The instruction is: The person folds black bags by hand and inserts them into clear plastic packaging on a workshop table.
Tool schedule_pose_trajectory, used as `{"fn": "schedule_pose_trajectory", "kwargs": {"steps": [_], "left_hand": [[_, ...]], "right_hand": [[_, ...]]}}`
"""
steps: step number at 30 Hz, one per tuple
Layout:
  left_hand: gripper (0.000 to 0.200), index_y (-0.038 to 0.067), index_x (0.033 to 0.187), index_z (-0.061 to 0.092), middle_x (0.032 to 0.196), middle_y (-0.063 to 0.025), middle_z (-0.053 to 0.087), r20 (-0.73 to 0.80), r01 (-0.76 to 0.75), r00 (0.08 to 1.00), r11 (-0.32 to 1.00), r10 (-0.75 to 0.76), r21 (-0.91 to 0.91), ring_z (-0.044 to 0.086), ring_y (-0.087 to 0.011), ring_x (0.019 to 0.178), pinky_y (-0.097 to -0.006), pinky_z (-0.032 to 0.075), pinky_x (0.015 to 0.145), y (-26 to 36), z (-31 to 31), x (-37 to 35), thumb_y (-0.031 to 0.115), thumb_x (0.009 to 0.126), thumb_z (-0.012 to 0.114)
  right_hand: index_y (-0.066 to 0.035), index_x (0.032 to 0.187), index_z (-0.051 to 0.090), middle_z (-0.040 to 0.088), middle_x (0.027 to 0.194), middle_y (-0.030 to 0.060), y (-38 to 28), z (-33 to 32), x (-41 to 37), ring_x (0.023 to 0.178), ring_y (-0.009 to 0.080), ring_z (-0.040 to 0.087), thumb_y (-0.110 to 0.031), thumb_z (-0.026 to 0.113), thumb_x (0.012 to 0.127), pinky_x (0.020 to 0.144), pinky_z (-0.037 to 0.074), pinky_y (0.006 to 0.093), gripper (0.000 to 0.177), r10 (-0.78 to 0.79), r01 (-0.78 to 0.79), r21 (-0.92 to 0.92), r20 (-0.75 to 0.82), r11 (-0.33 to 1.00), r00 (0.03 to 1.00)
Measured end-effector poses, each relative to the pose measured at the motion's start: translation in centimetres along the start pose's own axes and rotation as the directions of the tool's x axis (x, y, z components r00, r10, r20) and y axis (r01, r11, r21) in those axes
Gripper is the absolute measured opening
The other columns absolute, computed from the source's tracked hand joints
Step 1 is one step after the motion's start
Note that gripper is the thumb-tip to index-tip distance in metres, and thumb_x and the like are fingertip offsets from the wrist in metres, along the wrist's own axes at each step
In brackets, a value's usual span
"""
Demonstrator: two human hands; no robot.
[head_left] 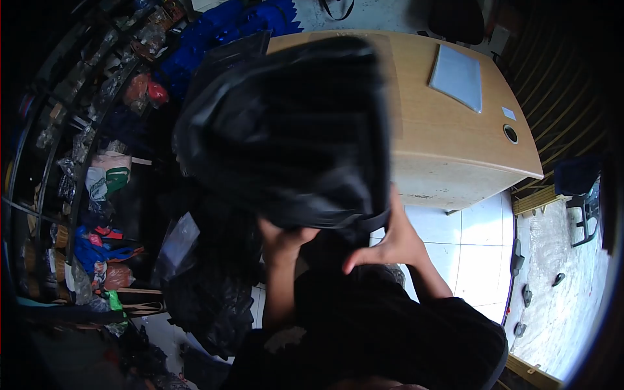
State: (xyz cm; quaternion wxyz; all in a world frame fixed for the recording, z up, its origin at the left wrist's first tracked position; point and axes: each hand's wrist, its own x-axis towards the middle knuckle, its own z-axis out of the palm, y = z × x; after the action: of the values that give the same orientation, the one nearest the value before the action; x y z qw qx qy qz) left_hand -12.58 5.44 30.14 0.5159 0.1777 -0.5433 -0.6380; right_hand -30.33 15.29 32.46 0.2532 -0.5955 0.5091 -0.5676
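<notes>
A large, glossy black bag [279, 143] fills the middle of the view, blurred by motion and raised in front of my body. It hides part of the desk's near left side. My left hand [283, 239] grips its lower edge, with the fingers mostly hidden beneath it. At the lower right corner, my right hand [393, 240] holds the bag from the side, its thumb stretched inward below the edge and its fingers partly behind the bag.
A light wooden desk [455, 140] bears a clear plastic packet [457, 77], a small white label [508, 114] and a round cable hole [511, 134]. Shelves [78, 169] crowded with wrapped goods line the left. Crumpled black plastic [214, 312] lies low left. Shoes [517, 257] lie at right.
</notes>
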Motion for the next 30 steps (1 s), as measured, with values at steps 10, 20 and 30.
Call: {"fn": "schedule_pose_trajectory", "kwargs": {"steps": [10,20,30], "left_hand": [[0.08,0.016,0.147,0.034,0.153,-0.0111,0.029,0.628,-0.636,0.771,-0.077,-0.107,0.768,0.028,-0.0323,0.14,-0.0498,0.025,0.111,-12.4,2.1,14.0,0.062,0.086,0.054],[0.026,0.009,0.106,0.067,0.118,-0.0029,0.064,0.765,-0.767,0.641,0.073,0.063,0.637,0.059,-0.0257,0.111,-0.0378,0.047,0.094,-11.3,-2.7,13.2,0.005,0.083,0.058],[0.017,0.0,0.1,0.053,0.089,-0.0172,0.064,0.756,-0.787,0.602,0.03,0.257,0.616,0.065,-0.0319,0.087,-0.0407,0.054,0.072,-13.6,5.4,23.5,0.0,0.083,0.054]], "right_hand": [[-0.001,0.133,0.046,0.06,0.115,0.0132,2.9,-12.5,-7.4,0.104,0.0241,0.06,-0.005,0.082,0.067,0.095,0.047,0.0354,0.076,0.164,-0.235,0.009,-0.742,0.972,0.649],[0.004,0.136,0.041,0.057,0.12,0.0203,6.6,-14.9,-11.9,0.108,0.0328,0.06,-0.007,0.083,0.069,0.097,0.048,0.0394,0.08,0.239,-0.326,0.06,-0.805,0.943,0.544],[-0.002,0.136,0.045,0.056,0.12,0.0138,5.2,-13.7,-9.9,0.111,0.0287,0.056,-0.008,0.086,0.063,0.1,0.043,0.0406,0.084,0.191,-0.275,-0.007,-0.704,0.961,0.684]]}}
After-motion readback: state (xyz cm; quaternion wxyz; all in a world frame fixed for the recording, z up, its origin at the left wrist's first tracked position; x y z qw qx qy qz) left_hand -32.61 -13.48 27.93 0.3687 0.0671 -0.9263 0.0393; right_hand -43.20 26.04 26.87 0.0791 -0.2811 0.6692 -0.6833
